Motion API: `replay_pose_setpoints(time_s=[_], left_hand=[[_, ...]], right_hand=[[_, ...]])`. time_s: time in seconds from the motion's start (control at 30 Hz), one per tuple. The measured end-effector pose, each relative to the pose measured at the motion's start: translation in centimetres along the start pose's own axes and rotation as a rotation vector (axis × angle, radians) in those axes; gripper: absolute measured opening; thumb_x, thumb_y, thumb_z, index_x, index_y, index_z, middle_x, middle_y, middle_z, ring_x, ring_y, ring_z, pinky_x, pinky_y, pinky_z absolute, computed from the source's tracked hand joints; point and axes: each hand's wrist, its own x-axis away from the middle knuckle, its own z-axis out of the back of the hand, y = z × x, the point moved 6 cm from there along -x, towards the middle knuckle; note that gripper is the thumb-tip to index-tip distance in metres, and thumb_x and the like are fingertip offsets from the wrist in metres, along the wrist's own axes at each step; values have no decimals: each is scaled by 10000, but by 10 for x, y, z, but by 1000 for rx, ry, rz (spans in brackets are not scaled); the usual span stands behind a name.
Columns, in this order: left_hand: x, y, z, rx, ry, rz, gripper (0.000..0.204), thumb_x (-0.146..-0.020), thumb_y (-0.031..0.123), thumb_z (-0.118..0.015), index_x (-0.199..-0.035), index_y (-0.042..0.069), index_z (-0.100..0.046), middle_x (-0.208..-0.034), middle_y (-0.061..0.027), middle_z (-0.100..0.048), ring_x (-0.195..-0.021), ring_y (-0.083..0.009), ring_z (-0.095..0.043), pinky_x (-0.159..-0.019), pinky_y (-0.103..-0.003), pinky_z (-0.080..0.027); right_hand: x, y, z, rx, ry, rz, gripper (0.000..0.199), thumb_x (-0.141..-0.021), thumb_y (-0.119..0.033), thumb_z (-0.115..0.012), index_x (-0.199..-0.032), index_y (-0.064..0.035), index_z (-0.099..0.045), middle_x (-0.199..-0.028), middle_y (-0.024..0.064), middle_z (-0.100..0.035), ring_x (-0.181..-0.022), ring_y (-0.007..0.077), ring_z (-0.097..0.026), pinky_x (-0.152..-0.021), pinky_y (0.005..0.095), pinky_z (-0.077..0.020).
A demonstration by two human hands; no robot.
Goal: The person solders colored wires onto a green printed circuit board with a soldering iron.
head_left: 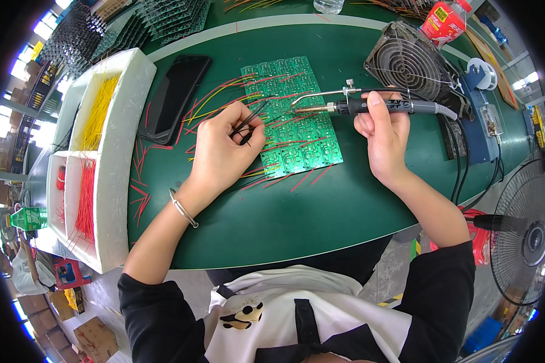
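- the left hand (pixel 223 142) is pinching some thin black wires (pixel 253 117), its fingers being close together, above the left side of the circuit board panel (pixel 312 136).
- the right hand (pixel 386 130) is gripping a soldering iron (pixel 349 107), which is pointing to the left over the panel; i cannot tell if its tip is touching.
- the green panel is lying flat near the middle of the bench (pixel 242 236), between its near and far edges.
- red and yellow wires (pixel 224 84) are reaching out from the panel's left side.
- a black phone (pixel 174 97) is lying between the panel and a white foam box (pixel 116 181), which is standing along the bench's left edge.
- toward the far right corner, a square fan (pixel 406 63) is standing just beside a red-labelled bottle (pixel 445 24).
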Motion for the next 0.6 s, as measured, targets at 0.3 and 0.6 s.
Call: replay_pose_setpoints(time_s=[0.3, 0.6], left_hand=[[0, 3, 1, -7, -6, -25, 89, -702, 18, -608, -713, 9, -520, -508, 22, -403, -474, -23, -302, -440, -182, -294], [1, 3, 0, -9, -31, -24, 53, -735, 3, -591, -745, -1, -539, -548, 71, -350, -511, 14, -276, -450, -152, -244]], right_hand=[[1, -1, -2, 93, -12, -8, 145, -900, -182, -473, -879, -39, -457, -570, -36, -339, -499, 37, -298, -465, 219, -254], [2, 1, -2, 33, -30, -2, 145, -874, -171, -529, -863, -50, -450, -658, -30, -388, -525, 23, -295, -451, 194, -256]])
